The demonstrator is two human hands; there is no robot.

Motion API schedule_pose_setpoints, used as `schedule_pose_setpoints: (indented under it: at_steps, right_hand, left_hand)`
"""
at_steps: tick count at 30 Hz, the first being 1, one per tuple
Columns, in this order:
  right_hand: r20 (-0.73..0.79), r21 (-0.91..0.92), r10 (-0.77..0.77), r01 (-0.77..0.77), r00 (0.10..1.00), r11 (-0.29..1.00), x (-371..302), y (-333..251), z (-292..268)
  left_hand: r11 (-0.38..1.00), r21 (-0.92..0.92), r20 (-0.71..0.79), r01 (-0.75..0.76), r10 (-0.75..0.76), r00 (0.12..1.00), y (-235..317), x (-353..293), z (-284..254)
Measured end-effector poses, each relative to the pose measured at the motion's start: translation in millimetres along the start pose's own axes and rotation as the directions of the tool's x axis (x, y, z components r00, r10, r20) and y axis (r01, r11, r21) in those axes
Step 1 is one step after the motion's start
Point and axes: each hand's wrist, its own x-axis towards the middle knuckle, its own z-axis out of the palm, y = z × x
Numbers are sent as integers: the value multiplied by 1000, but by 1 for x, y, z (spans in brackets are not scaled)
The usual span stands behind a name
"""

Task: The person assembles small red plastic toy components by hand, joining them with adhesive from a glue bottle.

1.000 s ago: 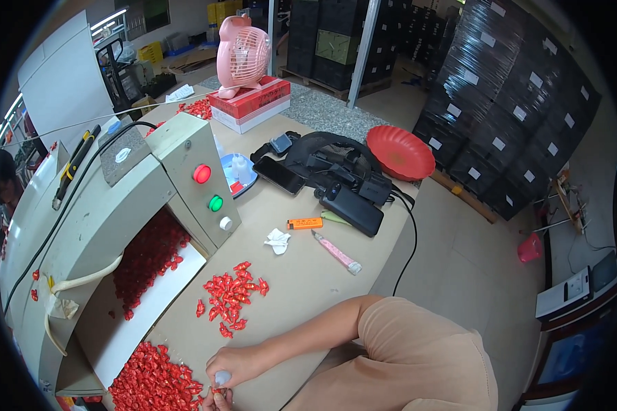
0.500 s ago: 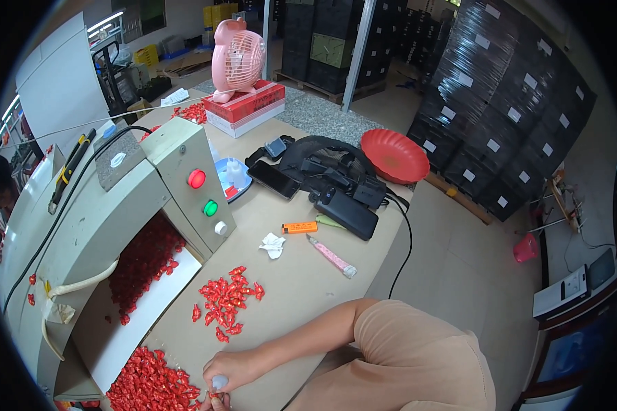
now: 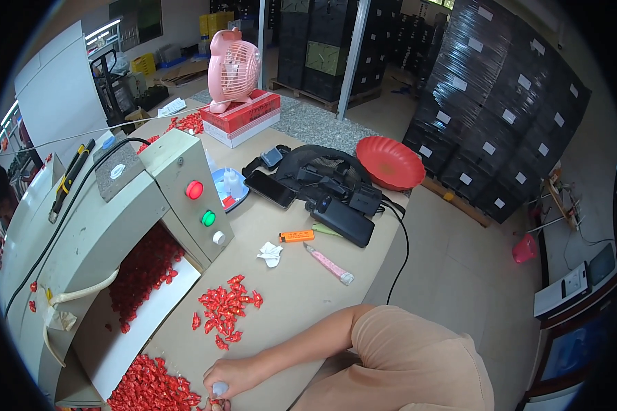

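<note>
Apparently, a small translucent bottle (image 3: pixel 219 389) is clasped in the right hand (image 3: pixel 234 375), fingers curled; just below, a tiny red piece (image 3: pixel 214 401) seems to be pinched by the left hand (image 3: pixel 219 406), beside the red heap (image 3: pixel 151 388) on the surface (image 3: pixel 288 298). Both are best kept steady.

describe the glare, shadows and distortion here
Head view: glare streaks the plastic wrap around the black boxes at right; head view: shadow darkens the red pieces inside the machine, while the small red pile on the table is better lit; head view: the fisheye lens blackens the corners and seems to tilt the boxes; head view: the left hand shows too little to judge blur.
</note>
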Motion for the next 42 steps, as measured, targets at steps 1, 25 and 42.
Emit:
schedule_pose_setpoints:
  at_steps: [1, 25, 42]
  right_hand:
    - [3, 3, 7, -7, 1000, 1000, 0, 0, 0]
    - [-47, 33, 5, -4, 999, 999, 1, -5, 0]
    - [13, -35, 35, -35, 999, 999, 0, -4, -1]
  left_hand:
    - [1000, 5, 7, 0, 0, 1000, 0, 0, 0]
    - [999, -6, 24, -46, 46, 999, -11, 3, -4]
    - [998, -68, 35, -17, 20, 999, -6, 1, -3]
